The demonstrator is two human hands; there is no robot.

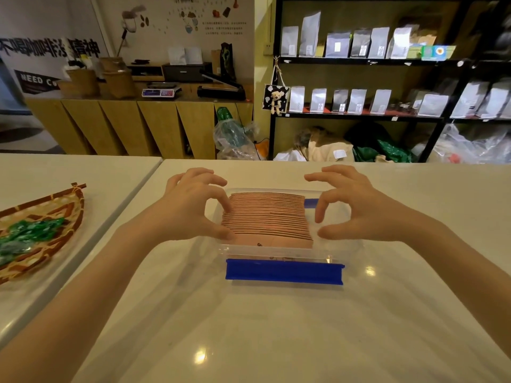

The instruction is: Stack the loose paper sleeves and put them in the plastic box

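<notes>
The left hand [190, 205] presses its fingers on the brown paper sleeve stack [266, 219] in the clear plastic box [276, 251] to keep it tidy, while the right hand [348, 205] hovers spread beside it.

Coffee shop: shelves [359, 60] of bagged goods [336, 45], counter scale [161, 92].

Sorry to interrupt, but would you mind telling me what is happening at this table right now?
A person is packing a stack of brown paper sleeves into a clear plastic box with blue clips on a white table. The sleeves already stand on edge inside the box. The left hand touches the stack's left end with thumb and fingertips, while the right hand hovers open by the right end, seemingly not touching. A woven tray holding green wrapped items sits off to the left.
</notes>
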